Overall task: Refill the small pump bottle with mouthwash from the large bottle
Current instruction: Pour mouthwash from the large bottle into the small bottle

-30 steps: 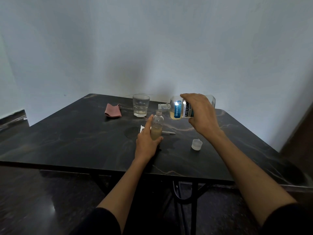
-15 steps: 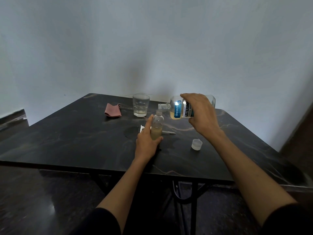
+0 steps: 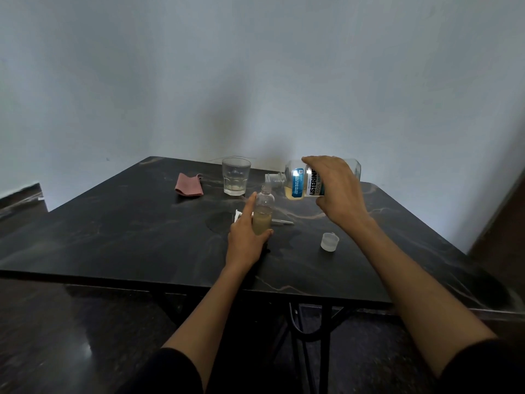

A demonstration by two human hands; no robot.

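Right hand [image 3: 336, 191] was clamped over the top of the large clear mouthwash bottle with the blue-and-white label [image 3: 301, 183], holding it tipped near horizontal, open neck at 9 o'clock. The remaining pale yellow liquid was pooled along the lower side of the bottle's body. Against the frames from half a second and one second before, hand and bottle sat in practically the same pose; the tilt had not visibly changed. No stream could be resolved at the neck, too fine to tell.

Left hand [image 3: 247, 237] was wrapped around the lower part of the small clear plastic pump bottle [image 3: 263, 211], forefinger extended up its side, steadying it upright on the dark marble-patterned table top [image 3: 113, 234]. The small bottle's open mouth lay just below and beside the large bottle's neck. Its fill line stood roughly halfway up, with no rise I could detect over the last second.

Judgement: pour was in a held phase, flow slow or stalled; a further tilt was probably needed, and a sudden surge could overshoot the narrow mouth.

Outward from the hands: white pump head with its thin tube [image 3: 279, 221] lay flat just behind the small bottle, partly hidden. A translucent white cap [image 3: 329, 242] rested at 4 o'clock of it, well apart. A clear faceted drinking glass [image 3: 236, 176] stood at 11 o'clock, and a folded pink cloth [image 3: 189, 184] further out at 10 o'clock.
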